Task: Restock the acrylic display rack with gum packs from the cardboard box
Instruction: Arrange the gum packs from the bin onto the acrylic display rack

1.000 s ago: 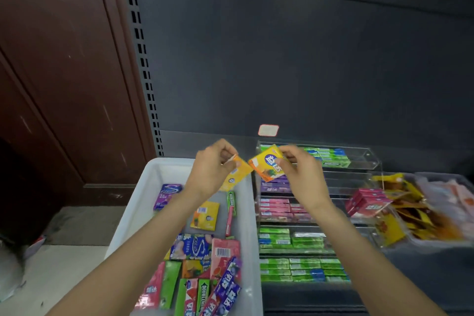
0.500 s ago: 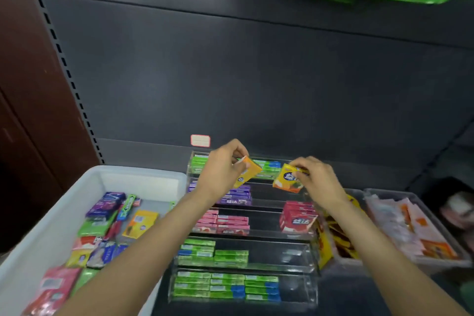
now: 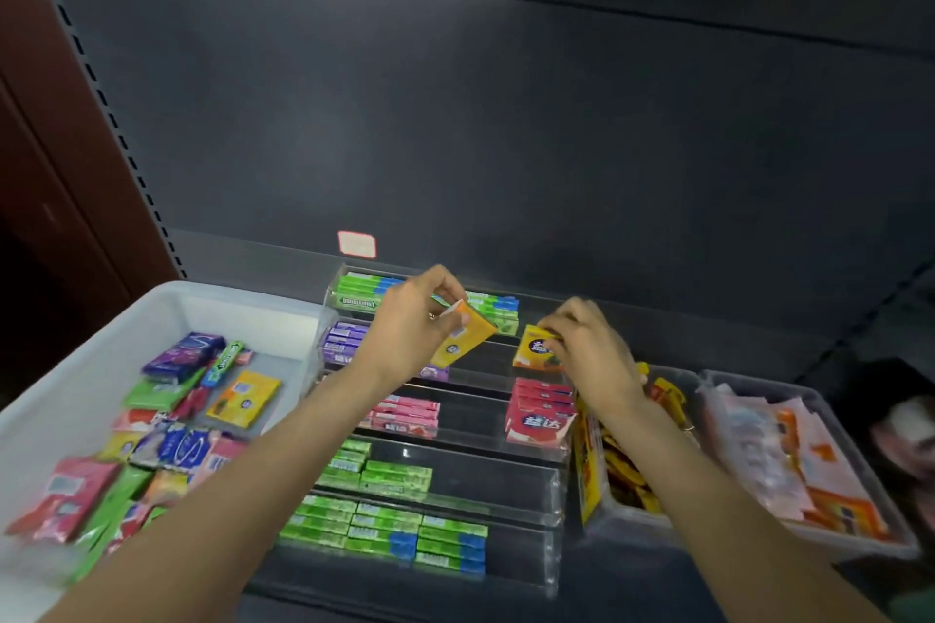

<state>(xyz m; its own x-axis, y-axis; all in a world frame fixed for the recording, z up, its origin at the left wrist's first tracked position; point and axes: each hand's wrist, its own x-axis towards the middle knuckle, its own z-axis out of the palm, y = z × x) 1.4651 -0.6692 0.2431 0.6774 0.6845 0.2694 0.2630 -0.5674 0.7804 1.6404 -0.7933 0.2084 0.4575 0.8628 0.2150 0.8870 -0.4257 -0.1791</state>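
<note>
The clear acrylic rack rises in stepped tiers that hold green, purple and pink gum packs. Over its upper middle, my left hand pinches an orange-yellow gum pack tilted on end. My right hand grips a second orange gum pack at the right end of the purple tier, just above a stack of red packs. Left of the rack, a white bin holds several loose gum packs of mixed colours, one yellow pack among them.
Right of the rack stand two clear tubs, one with yellow sachets, the other with pale orange-printed packets. A dark metal back panel with a small price tag rises behind. A brown wooden wall is at the left.
The view swung right, from the bin to the rack. Both hands carried their orange packs right; my right hand lowered its pack to the right end of the purple tier.
</note>
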